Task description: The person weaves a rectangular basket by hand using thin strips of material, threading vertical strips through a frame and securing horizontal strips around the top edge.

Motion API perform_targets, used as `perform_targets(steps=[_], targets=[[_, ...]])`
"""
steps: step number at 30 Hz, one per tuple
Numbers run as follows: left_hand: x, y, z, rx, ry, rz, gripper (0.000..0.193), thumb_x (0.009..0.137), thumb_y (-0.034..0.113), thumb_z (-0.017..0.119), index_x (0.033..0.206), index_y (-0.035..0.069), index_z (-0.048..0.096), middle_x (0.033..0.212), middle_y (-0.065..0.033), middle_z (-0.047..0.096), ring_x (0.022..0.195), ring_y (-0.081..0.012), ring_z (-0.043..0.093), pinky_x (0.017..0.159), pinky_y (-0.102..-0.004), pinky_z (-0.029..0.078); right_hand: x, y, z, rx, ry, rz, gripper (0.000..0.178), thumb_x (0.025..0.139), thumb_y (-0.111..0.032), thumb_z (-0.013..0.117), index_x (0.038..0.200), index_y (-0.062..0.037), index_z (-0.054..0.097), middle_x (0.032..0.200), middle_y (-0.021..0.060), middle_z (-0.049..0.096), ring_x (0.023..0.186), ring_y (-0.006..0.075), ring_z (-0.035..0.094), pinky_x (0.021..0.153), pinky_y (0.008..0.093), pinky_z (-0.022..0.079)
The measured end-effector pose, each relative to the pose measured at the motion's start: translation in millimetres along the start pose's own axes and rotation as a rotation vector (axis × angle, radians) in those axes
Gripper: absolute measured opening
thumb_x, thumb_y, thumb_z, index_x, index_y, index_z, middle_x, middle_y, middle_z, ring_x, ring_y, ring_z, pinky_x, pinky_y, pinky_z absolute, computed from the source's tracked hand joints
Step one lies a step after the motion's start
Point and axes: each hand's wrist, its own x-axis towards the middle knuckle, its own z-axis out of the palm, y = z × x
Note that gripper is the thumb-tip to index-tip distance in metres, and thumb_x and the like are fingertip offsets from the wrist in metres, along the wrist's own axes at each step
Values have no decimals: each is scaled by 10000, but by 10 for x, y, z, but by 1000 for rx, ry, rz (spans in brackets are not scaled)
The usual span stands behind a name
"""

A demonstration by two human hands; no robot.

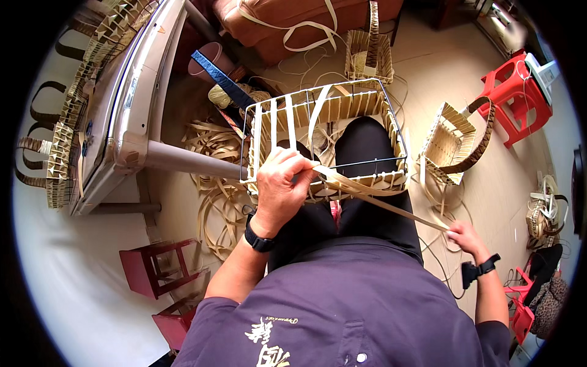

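A half-woven basket (pixel 361 104) with a dark wire frame rests across my thighs, pale strips wound along its sides. Several white strips (pixel 290 122) cross its open bottom or side. At its near left edge my left hand (pixel 283 177) is closed, pinching a tan weaving strip (pixel 391 207) near the wire. From there the strip runs taut to the right, past the basket's near rim. Out to the right, my right hand (pixel 468 237) is closed on the strip's other stretch. Fingertip detail of the right hand is small.
Left stands a table (pixel 122 122) with woven baskets (pixel 61 153) along its far edge. Loose strips (pixel 217 153) heap on the floor beside it. Finished-looking handled baskets (pixel 449 140) sit to the right, near a red stool (pixel 520 98). Small dark-red stools (pixel 159 269) stand lower left.
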Motion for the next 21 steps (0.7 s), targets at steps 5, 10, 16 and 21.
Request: perform_targets(steps=[5,10,16,21], targets=[[27,-105,-37,-48,7,-6,95,860,61,871,884,58,778,819,-78,654,846,-318,616,746,-432,502,-1543,1897,-216,-936,-247,970,237,976,-242,723,1102,-128,888,1188,156,845,1115,359,814,898,497,662],[104,-139,-97,-16,-24,11,101,865,54,880,898,45,785,820,-88,675,830,-313,630,743,-419,504,-781,1316,4,-861,-258,654,288,904,-175,757,1154,-131,892,1105,228,820,1041,417,797,865,506,649],[168,-391,-368,32,-3,-11,131,875,66,898,880,32,771,799,-93,665,795,-297,625,720,-408,495,1025,-3271,99,359,-105,-295,526,1049,-140,729,1566,-86,647,1270,120,781,839,147,769,810,346,635],[62,-202,-205,12,12,2,114,874,58,893,875,44,780,817,-80,695,809,-294,647,733,-412,506,1271,-3333,219,430,-625,-250,326,1167,-243,637,1375,-12,736,1042,75,762,819,139,738,769,321,626]])
